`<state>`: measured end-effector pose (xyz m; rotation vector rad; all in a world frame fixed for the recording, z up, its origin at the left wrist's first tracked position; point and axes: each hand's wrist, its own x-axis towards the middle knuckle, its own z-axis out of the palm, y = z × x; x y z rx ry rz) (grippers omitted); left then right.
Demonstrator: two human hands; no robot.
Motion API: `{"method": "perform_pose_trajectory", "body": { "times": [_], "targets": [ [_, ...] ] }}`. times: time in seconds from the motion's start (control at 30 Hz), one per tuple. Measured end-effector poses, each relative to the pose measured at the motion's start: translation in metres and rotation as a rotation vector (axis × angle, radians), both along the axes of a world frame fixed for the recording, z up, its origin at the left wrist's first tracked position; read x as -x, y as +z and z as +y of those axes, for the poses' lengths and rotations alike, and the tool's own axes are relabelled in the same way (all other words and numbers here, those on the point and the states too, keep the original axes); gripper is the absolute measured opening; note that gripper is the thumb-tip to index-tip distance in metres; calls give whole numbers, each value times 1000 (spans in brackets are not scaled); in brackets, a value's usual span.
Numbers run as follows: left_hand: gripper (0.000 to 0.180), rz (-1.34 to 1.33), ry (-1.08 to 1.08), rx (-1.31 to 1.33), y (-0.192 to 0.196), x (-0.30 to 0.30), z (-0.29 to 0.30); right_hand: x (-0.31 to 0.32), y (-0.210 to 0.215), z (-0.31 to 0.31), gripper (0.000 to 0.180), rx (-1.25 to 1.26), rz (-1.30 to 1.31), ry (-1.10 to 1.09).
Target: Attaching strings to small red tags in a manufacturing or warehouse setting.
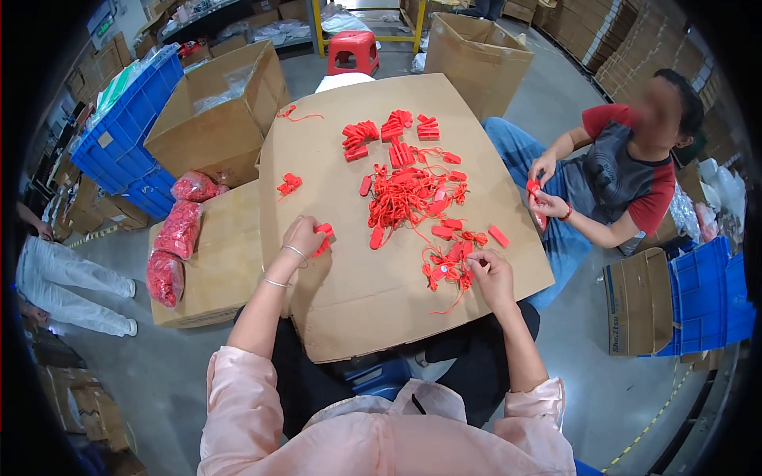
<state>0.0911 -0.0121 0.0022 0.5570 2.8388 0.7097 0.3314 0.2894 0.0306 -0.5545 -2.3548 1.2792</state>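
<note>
Two bare hands over the cardboard worktop (357,317), well apart. In the left hand (303,236), red blocks (325,230) pinched between thumb and fingers; with more than one apparently held at once, some chance of a slip from a loose grip. At the right hand (490,276), fingertips drawn close together at the edge of a small corded cluster (448,266); impossible to tell whether pinching a cord or merely near it. Main danger here: a knot tightened by a hard tug, or neighbouring pieces dragged along, because of crossing cords.

Just beyond the cluster, a large red tangle (401,198), near enough for a snag between the two. Toward the right edge, a loose red block (498,236), easily knocked by a passing wrist. Past the tangle, red stacks (359,140), partly leaning, liable to topple from a bump or a trailing cord. Outside the right edge, a co-worker's hands (553,206) around a red piece (533,187), with a denim-clad leg (520,159) close to the worktop: possible cause of a jolt.
</note>
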Motion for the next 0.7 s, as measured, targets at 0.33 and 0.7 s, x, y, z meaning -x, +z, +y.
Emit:
{"method": "perform_pose_trajectory", "body": {
  "times": [0.33, 0.7],
  "targets": [
    [16, 41, 15, -51, 20, -24, -9, 16, -25, 11, 11, -706, -185, 105],
    [11, -165, -124, -764, 33, -101, 33, 35, 65, -6, 6, 509, -62, 403]
  ]
}}
